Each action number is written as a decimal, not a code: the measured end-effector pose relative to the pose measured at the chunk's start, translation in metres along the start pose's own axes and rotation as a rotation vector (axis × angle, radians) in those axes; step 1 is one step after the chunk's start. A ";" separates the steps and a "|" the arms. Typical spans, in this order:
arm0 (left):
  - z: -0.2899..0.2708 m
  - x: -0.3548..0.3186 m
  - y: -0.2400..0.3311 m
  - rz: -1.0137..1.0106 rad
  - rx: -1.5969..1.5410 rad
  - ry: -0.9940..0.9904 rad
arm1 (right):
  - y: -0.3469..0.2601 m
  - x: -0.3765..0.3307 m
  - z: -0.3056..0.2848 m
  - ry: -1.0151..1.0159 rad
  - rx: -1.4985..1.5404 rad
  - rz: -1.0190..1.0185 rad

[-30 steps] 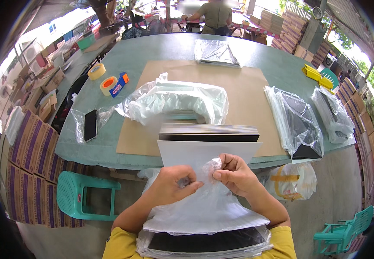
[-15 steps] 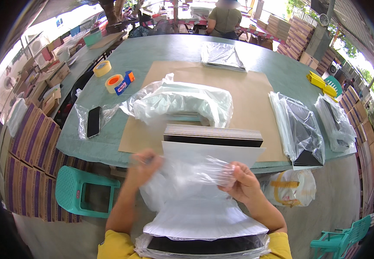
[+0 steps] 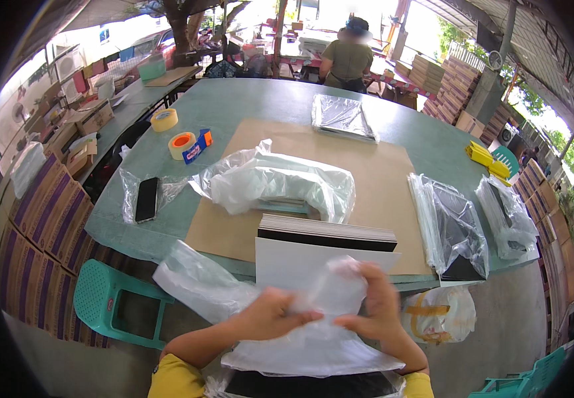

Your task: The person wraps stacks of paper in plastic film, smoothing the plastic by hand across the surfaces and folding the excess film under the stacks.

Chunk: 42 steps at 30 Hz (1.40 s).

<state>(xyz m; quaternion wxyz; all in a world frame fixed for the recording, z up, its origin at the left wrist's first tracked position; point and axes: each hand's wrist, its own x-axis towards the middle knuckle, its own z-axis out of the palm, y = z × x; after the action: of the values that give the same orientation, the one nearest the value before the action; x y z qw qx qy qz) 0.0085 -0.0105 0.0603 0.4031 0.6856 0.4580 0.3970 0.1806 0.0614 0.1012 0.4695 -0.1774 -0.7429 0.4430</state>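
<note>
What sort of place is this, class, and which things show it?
Probably an open-sided packing workshop: tape rolls and plastic-wrapped stacks lie on a broad green table, with cartons piled to its left.

I get blur on the left hand at six o'clock, the right hand at five, and clear plastic between; the bottom edge crops a green chair at four.

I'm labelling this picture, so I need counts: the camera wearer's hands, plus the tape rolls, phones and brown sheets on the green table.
Left hand: 1
Right hand: 1
Tape rolls: 2
Phone: 1
Brown sheet: 1
Total: 6
</note>
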 end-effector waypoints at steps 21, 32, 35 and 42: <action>-0.036 -0.016 -0.028 -0.041 -0.995 -0.213 | 0.043 -0.029 -0.036 -0.938 0.742 0.852; -0.021 -0.025 -0.072 -0.115 0.946 -0.468 | 0.020 -0.039 -0.054 -1.076 -0.345 0.508; -0.035 -0.017 -0.080 -0.141 1.071 -0.315 | 0.010 -0.027 -0.062 -1.140 0.149 0.639; 0.008 -0.023 -0.019 0.488 0.461 -0.412 | 0.082 -0.061 -0.058 -1.138 -1.119 0.114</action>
<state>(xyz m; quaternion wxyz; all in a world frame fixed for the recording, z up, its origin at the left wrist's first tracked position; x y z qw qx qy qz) 0.0040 -0.0290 0.0364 0.2158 0.9123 0.2681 0.2219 0.2482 0.0935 0.0100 -0.1633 -0.1711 -0.9703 0.0505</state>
